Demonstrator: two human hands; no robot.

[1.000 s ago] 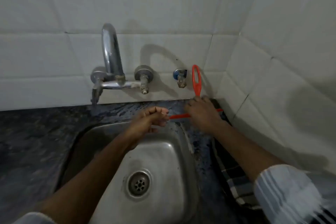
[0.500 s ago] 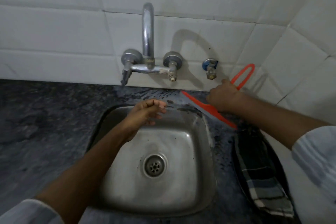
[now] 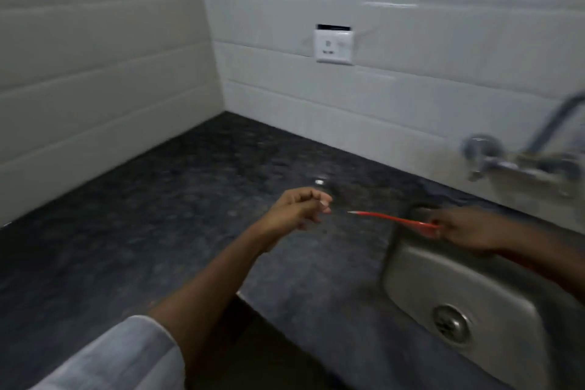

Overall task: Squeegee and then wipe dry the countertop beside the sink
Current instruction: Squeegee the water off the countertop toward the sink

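A dark speckled countertop (image 3: 164,218) stretches left of the steel sink (image 3: 421,275). My right hand (image 3: 465,228) is above the sink's back left corner, shut on the red squeegee (image 3: 392,219), whose thin blade points left over the counter. My left hand (image 3: 300,207) hovers above the counter just left of the blade tip, fingers loosely curled, holding nothing. The squeegee's handle is hidden behind my right hand.
White tiled walls meet in a corner at the far left of the counter. A white wall socket (image 3: 334,47) sits on the back wall. The chrome tap (image 3: 519,158) is on the wall at the right. The sink drain (image 3: 451,323) shows at the lower right.
The view has swung left from the sink to the counter. My right hand has carried the squeegee from the right of the sink across to its left side. My left hand moved left over the counter.
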